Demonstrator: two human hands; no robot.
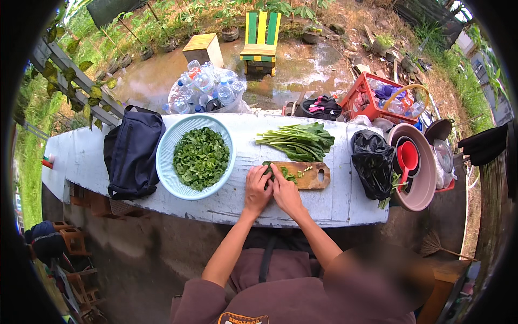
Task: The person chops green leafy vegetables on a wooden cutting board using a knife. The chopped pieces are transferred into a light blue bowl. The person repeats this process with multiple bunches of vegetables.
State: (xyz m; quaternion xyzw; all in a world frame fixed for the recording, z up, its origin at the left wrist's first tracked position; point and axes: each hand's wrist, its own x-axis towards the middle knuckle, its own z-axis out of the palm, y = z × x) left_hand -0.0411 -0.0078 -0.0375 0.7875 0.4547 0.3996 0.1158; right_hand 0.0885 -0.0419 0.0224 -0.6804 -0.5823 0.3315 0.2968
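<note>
My left hand (257, 186) rests at the left end of a wooden cutting board (311, 182), its fingers curled over a bunch of dark leafy greens (267, 164). Close beside it, my right hand (286, 196) points its index finger towards the same bunch. Whatever lies under the right palm is hidden; no blade shows. Chopped green pieces (288, 175) and small pale stem bits (304, 171) lie on the board. Behind the board are uncut leafy greens (299, 139) with long stems. To the left, a light-blue plastic colander (162, 162) holds a heap of cut leaves (201, 158).
A dark blue bag (135, 154) sits left of the colander on the white table (243, 210). At the right are a black plastic bag (370, 162) and a pinkish basin (425, 162) with a red dipper (406, 156). Plastic bottles (206, 87) and a red crate (364, 91) stand beyond.
</note>
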